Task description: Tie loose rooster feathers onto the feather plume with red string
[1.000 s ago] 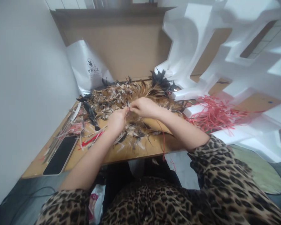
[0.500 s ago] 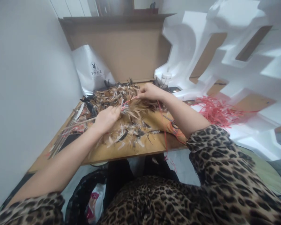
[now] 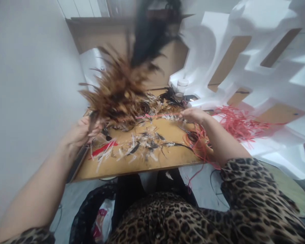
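Note:
My left hand (image 3: 85,130) is closed around the lower end of a bushy bundle of brown and black feathers (image 3: 119,88), held up over the left part of the table. Motion blurs its dark top. My right hand (image 3: 193,115) pinches a pink-red plastic string (image 3: 152,116), which stretches level across to the feather bundle. Below the string, loose feather scraps (image 3: 147,144) lie on the wooden table (image 3: 134,166). Beside my right wrist are scissors (image 3: 192,136), partly covered by tangled red string (image 3: 202,147).
More feathers are heaped at the back of the table, near a white lidded jar (image 3: 181,86). White foam packing (image 3: 246,74) stands to the right, with a pile of red strips (image 3: 237,122) on it. A cardboard panel (image 3: 173,67) rises behind. A black-lined bin (image 3: 81,213) sits below.
My left hand has moved left and turned the feather bundle upright, so its feathers now point upward. My right hand has moved right and down, drawing the string out longer.

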Demonstrator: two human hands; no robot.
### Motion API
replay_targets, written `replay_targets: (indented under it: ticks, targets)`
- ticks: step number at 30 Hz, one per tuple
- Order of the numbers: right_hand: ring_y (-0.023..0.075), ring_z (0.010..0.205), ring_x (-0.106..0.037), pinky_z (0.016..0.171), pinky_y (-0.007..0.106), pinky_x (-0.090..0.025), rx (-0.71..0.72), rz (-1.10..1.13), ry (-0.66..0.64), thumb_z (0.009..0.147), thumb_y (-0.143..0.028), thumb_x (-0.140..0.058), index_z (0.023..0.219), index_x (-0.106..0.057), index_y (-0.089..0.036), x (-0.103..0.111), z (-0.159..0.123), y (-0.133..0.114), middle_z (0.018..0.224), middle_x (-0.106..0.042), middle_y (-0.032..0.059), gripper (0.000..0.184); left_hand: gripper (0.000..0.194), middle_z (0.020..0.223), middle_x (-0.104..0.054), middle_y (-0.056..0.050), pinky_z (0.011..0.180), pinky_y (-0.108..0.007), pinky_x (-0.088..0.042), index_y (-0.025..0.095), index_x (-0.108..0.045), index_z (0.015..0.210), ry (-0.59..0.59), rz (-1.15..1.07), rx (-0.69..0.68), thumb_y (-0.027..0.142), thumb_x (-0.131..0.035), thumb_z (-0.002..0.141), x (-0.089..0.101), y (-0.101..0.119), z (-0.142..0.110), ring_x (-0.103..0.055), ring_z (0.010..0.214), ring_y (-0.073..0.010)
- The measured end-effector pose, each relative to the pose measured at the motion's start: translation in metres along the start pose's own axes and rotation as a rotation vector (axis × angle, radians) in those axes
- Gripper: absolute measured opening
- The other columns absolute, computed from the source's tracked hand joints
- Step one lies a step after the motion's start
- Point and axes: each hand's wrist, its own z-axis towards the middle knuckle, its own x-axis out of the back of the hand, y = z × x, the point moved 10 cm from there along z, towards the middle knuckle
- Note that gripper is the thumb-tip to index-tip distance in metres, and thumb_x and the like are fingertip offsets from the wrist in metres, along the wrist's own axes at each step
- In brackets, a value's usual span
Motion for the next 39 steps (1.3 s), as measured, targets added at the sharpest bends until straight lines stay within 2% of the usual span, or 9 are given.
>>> replay_targets:
  ticks: [3, 6, 11, 16, 21, 26, 29, 34, 39]
  targets:
    - [0.0086, 0.043, -0.034, 0.046, 0.026, -0.027, 0.007, -0.336, -0.02, 0.062, -0.038, -0.07, 0.06, -0.068, -0.012, -0.01, -0.011, 0.001, 0.044, -0.047, 0.0, 0.026, 0.011, 0.058, -0.058, -0.001, 0.035, -0.009, -0.02, 0.012, -0.064, 0.07, -0.079, -0.139, -0.008, 0.015, -0.073, 0.064, -0.026, -0.007, 0.011, -0.037, 0.042, -0.0014]
    - [0.016, 0.062, -0.054, 0.064, 0.029, -0.041, 0.23, -0.439, 0.154, 0.062, -0.031, -0.07, 0.062, -0.069, -0.015, -0.025, -0.02, -0.05, 0.062, -0.063, 0.0054, 0.016, 0.021, 0.06, -0.059, -0.004, 0.033, -0.012, -0.02, 0.011, -0.066, 0.07, -0.072, -0.18, 0.019, 0.018, -0.079, 0.056, -0.057, -0.019, 0.022, -0.037, 0.043, -0.0026]
    - [0.0175, 0.08, -0.061, 0.08, 0.031, -0.045, 0.447, 0.003, 0.028, 0.068, -0.033, -0.068, 0.081, -0.069, -0.015, -0.119, -0.022, -0.116, 0.085, -0.069, 0.0049, 0.022, 0.024, 0.061, -0.06, -0.005, 0.034, -0.012, -0.02, 0.011, -0.065, 0.069, -0.093, -0.242, 0.027, 0.019, -0.081, 0.054, -0.115, -0.033, 0.027, -0.04, 0.043, -0.0034]
    - [0.0118, 0.067, -0.058, 0.068, 0.025, -0.046, 0.387, 0.556, -0.167, 0.061, -0.031, -0.071, 0.074, -0.063, -0.014, -0.191, -0.004, -0.114, 0.07, -0.065, 0.0008, 0.023, 0.027, 0.06, -0.059, -0.004, 0.035, -0.012, -0.019, 0.01, -0.063, 0.07, -0.102, -0.269, 0.047, 0.022, -0.081, 0.055, -0.138, -0.046, 0.027, -0.04, 0.043, -0.0031]
    - [0.008, 0.059, -0.054, 0.055, 0.019, -0.04, 0.264, 0.82, -0.04, 0.052, -0.03, -0.078, 0.069, -0.062, -0.014, -0.193, 0.009, -0.083, 0.059, -0.061, -0.0022, 0.028, 0.029, 0.061, -0.06, -0.003, 0.036, -0.013, -0.019, 0.01, -0.062, 0.073, -0.054, -0.226, 0.041, 0.024, -0.081, 0.056, -0.132, -0.058, 0.028, -0.041, 0.044, -0.0035]
    - [0.0012, 0.034, -0.022, 0.035, 0.02, -0.012, 0.106, 0.889, 0.04, 0.051, -0.032, -0.08, 0.069, -0.062, -0.014, -0.195, 0.008, -0.059, 0.042, -0.047, -0.0083, 0.032, 0.031, 0.062, -0.061, -0.003, 0.037, -0.014, -0.021, 0.011, -0.061, 0.074, 0.044, -0.156, 0.009, 0.029, -0.079, 0.057, -0.128, -0.067, 0.027, -0.041, 0.043, -0.0037]
    - [0.0013, 0.034, -0.018, 0.035, 0.021, -0.007, 0.082, 0.939, 0.092, 0.051, -0.032, -0.078, 0.071, -0.064, -0.014, -0.199, 0.004, -0.049, 0.042, -0.047, -0.008, 0.031, 0.034, 0.06, -0.063, -0.002, 0.039, -0.016, -0.025, 0.012, -0.061, 0.077, 0.149, -0.123, 0.012, 0.03, -0.079, 0.056, -0.122, -0.074, 0.024, -0.043, 0.043, -0.0047]
    - [0.0043, 0.038, -0.033, 0.039, 0.02, -0.023, 0.133, 0.858, 0.245, 0.059, -0.039, -0.073, 0.069, -0.066, -0.016, -0.203, 0.002, -0.038, 0.047, -0.052, -0.0056, 0.026, 0.027, 0.057, -0.062, -0.001, 0.045, -0.018, -0.033, 0.012, -0.061, 0.079, 0.315, -0.073, -0.074, 0.025, -0.074, 0.059, -0.111, -0.087, 0.022, -0.048, 0.044, -0.0071]
    - [0.0128, 0.069, -0.059, 0.071, 0.024, -0.046, 0.376, 0.57, 0.361, 0.068, -0.035, -0.066, 0.067, -0.069, -0.016, -0.191, 0.005, -0.057, 0.07, -0.068, 0.0018, 0.02, 0.018, 0.073, -0.067, -0.006, 0.065, -0.025, -0.047, 0.012, -0.063, 0.085, 0.4, 0.143, -0.263, 0.022, -0.064, 0.07, -0.105, -0.084, 0.026, -0.061, 0.066, -0.0139]
